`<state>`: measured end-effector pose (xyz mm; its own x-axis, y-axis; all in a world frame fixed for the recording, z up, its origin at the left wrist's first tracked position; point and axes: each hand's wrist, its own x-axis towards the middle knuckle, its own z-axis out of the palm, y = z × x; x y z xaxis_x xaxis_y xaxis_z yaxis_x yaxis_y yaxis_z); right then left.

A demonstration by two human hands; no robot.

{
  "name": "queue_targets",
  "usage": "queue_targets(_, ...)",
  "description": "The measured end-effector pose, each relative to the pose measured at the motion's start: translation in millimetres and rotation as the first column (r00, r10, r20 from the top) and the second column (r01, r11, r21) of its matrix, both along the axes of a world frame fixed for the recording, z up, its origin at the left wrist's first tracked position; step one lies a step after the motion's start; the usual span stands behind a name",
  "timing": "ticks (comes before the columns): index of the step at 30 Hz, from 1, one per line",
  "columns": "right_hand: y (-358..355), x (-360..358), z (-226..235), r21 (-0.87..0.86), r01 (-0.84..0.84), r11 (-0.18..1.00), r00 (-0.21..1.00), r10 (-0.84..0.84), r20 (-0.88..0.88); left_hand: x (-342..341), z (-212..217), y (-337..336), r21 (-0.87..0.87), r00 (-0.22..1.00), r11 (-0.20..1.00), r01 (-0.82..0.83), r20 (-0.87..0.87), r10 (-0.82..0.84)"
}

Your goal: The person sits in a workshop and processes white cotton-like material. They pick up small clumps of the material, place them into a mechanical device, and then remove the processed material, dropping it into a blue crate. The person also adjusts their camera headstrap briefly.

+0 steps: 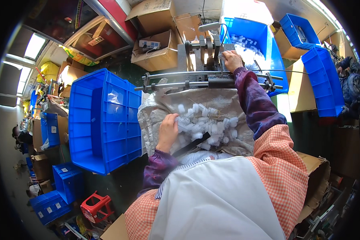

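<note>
Small white bristle brushes [207,122] with thin wire stems lie heaped on a grey-beige cloth [153,108] in front of me. My left hand [168,130] is at the heap's left edge, fingers curled together against the brushes; what they pinch, if anything, is hidden. Further forward, my right hand [232,61] rests at the right side of a dark metal bench machine [207,54], its fingers bent and closed on something small that I cannot make out. Two metal rails [172,85] cross the front of the machine. A black strip [198,142] lies across the near side of the heap.
Left of the cloth stands a large blue crate [106,120]. Behind my right hand, a blue bin [276,52] holds more white pieces. Cardboard boxes [154,52] stand beyond the machine. A red stool [96,207] is at lower left, and another blue crate [322,82] at right.
</note>
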<state>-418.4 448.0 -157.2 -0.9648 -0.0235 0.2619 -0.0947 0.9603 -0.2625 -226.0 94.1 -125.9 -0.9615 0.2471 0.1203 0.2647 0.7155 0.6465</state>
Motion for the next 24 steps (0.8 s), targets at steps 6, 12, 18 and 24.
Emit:
queue_targets(6, 1.5, 7.9, 10.2, 0.079, 0.195, 0.978, 0.975, -0.202, 0.094, -0.1, 3.8, 0.0, 0.000, 0.998, 1.000, 0.005, 0.063, -0.005)
queue_targets(12, 5.4, 34.3, 19.8, 0.127, 0.232, 0.964, 0.970, -0.239, 0.042, 0.7, 3.6, 0.1, 0.019, 0.997, 1.000, -0.011, 0.076, 0.010)
queue_targets(18, -3.9, 32.8, 16.7, 0.111, 0.234, 0.966, 0.968, -0.242, 0.068, -5.6, 25.7, -6.8, 0.061, 0.972, 0.974, -0.220, -0.074, 0.224)
queue_targets(24, -38.2, 23.6, 12.1, 0.135, 0.182, 0.974, 0.980, -0.191, 0.057, -6.5, 48.7, -8.4, 0.241, 0.939, 0.915, -0.323, -0.043, 0.342)
